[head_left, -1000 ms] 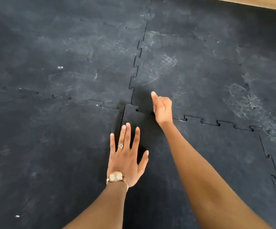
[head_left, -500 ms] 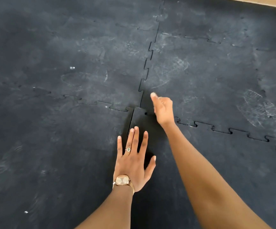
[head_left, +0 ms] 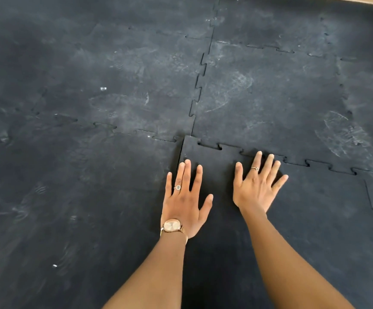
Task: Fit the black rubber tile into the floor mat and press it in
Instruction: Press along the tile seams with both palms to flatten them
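The black rubber tile (head_left: 315, 215) lies at the lower right among the interlocking floor mat (head_left: 118, 90). Its far left corner stands slightly raised where the seams meet, and a dark gap runs along its left edge. Jigsaw teeth show along its far edge. My left hand (head_left: 186, 201), with a ring and a gold watch, lies flat with fingers spread on the tile near its left edge. My right hand (head_left: 256, 186), also ringed, lies flat with spread fingers on the tile, fingertips at the toothed far seam. Neither hand holds anything.
Dusty shoe prints (head_left: 341, 134) mark the mat tiles beyond. A strip of tan floor (head_left: 359, 0) shows at the top right corner. Small white specks (head_left: 103, 88) lie on the left tiles.
My right hand has turned from on edge near the corner to flat, palm down, further right on the tile. My left hand stays flat by the left seam.
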`<state>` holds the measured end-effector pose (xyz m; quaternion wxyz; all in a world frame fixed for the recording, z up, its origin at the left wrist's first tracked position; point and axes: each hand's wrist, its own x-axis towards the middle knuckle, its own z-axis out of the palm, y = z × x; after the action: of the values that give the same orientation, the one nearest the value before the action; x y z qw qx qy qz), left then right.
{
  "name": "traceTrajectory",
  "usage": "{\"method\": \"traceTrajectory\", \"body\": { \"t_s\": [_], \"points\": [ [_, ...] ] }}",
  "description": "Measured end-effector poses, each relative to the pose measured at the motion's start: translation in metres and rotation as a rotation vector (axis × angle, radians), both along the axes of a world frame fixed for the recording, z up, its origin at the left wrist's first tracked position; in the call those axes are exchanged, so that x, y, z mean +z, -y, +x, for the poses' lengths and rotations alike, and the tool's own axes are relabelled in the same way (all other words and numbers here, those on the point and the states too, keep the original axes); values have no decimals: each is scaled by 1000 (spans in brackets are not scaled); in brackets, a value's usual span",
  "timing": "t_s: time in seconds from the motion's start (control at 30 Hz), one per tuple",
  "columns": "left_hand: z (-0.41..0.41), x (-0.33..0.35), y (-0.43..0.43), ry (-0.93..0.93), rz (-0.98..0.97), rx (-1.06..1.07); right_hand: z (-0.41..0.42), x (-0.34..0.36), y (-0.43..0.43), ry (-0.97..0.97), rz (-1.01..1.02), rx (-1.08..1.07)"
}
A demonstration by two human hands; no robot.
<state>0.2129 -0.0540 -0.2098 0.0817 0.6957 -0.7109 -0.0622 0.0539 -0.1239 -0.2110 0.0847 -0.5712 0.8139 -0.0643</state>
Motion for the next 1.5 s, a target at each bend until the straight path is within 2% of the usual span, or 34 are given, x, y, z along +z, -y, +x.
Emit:
{"method": "traceTrajectory", "body": {
  "t_s": [0.17,0.27,0.37,0.43,0.5,0.6,0.77,0.83,0.9,0.97,1.0,1.07,1.13,1.23,1.3,1.43,1.5],
  "points": [
    [1,20,22,29,-83,30,-1,2,2,-51,36,11],
    [6,45,85,-109,-212,153,0,1,3,-67,38,10],
    [7,65,148,-150,-358,89,0,4,3,-66,59,12],
    [2,56,170,-84,-285,36,-1,5,3,-79,61,9],
    [3,27,168,45,-115,32,0,8,3,-63,72,12],
    [6,-3,165,81,24,58,1,7,4,-62,50,21],
    [8,13,176,250,135,-54,1,6,3,-54,56,26],
    [10,21,185,183,202,-104,1,6,3,-60,54,21],
    [11,38,202,-95,115,-32,1,6,4,-57,51,23],
    [7,54,222,-311,-132,33,1,5,5,-50,51,20],
    [3,55,227,-288,-243,34,0,5,5,-49,49,19],
    [-4,35,227,-54,-334,-22,0,6,5,-45,49,20],
    [-3,11,224,107,-275,-54,1,6,5,-43,57,25],
    [-3,8,226,145,-218,-92,-1,6,6,-52,62,26],
    [-4,13,222,104,-230,-113,-1,7,3,-43,58,22],
    [-22,41,211,-187,-392,-51,-1,6,4,-45,55,32],
    [-42,63,214,-199,-495,-69,0,6,5,-35,43,27]
  ]
}}
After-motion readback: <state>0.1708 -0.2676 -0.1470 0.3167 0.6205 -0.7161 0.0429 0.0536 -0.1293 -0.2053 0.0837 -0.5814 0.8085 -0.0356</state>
